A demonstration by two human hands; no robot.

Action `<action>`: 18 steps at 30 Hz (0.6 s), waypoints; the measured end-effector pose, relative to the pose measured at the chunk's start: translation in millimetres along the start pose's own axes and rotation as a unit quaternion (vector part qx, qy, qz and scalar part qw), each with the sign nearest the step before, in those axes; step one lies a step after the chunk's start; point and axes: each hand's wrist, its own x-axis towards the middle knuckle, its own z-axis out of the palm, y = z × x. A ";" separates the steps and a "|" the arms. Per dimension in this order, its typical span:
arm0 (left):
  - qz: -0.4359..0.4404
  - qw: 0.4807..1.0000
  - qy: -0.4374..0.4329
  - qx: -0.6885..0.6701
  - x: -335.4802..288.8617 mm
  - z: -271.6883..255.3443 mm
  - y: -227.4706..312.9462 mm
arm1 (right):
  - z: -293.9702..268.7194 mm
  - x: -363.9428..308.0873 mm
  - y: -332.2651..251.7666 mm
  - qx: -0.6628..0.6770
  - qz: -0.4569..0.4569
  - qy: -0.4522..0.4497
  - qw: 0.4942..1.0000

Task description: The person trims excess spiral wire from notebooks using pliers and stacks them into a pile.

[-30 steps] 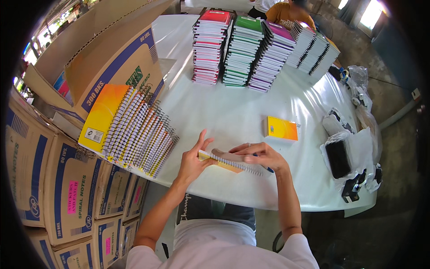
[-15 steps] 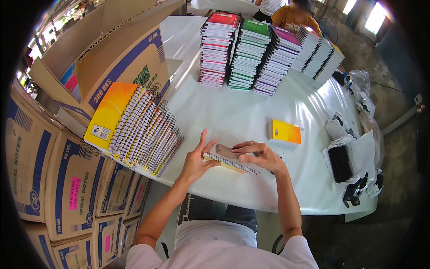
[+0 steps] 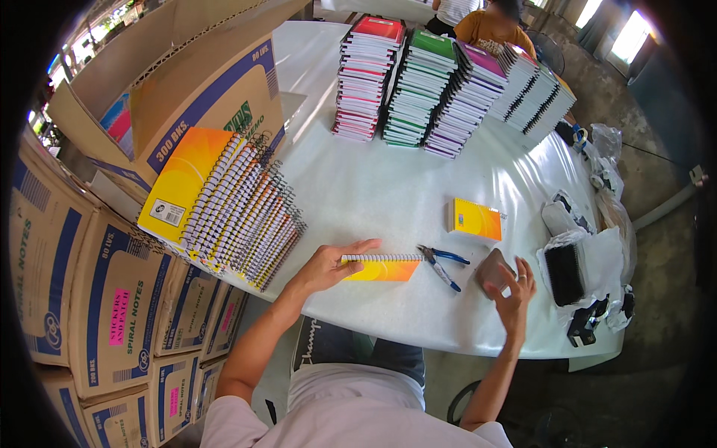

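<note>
My left hand [image 3: 328, 266] grips a small spiral notebook [image 3: 382, 269] with a yellow-orange cover, the thumb on the cover and the coil along the top edge. My right hand [image 3: 514, 291] is at the near right of the table, fingers curved and apart. Its thumb and index fingertips are at the right side of a smooth brown block [image 3: 489, 270]; whether they still touch it is hard to tell. Between the hands lie blue-handled pliers [image 3: 442, 261], handles spread. Farther back lies another yellow-orange notebook [image 3: 475, 219].
A leaning stack of yellow spiral notebooks [image 3: 198, 175] stands at left beside an open carton [image 3: 216, 104]. Red [image 3: 366, 82], green [image 3: 420, 89] and purple [image 3: 467, 97] notebook stacks line the back. Black coils in plastic wrap [image 3: 565, 274] lie at right. Closed cartons [image 3: 123, 313] are piled lower left. Someone sits beyond the table.
My right hand has moved right with the brown block, away from the notebook, uncovering the pliers. My left hand has turned the notebook so its coil runs level and its cover shows.
</note>
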 end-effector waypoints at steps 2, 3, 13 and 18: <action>0.001 1.000 -0.005 0.019 -2.5 0.5 3.8 | 11.6 13.2 -51.6 0.098 -0.034 0.036 0.994; 0.003 1.000 -0.007 0.030 -4.1 -0.6 4.8 | 16.1 20.2 -84.4 0.153 -0.064 0.026 0.986; 0.032 0.997 -0.008 0.064 -8.7 0.4 1.1 | 36.1 48.6 -173.5 0.195 -0.295 -0.073 0.933; 0.045 0.994 0.089 0.052 -16.1 10.1 4.4 | 43.7 34.6 -95.5 0.148 -0.017 -0.063 0.987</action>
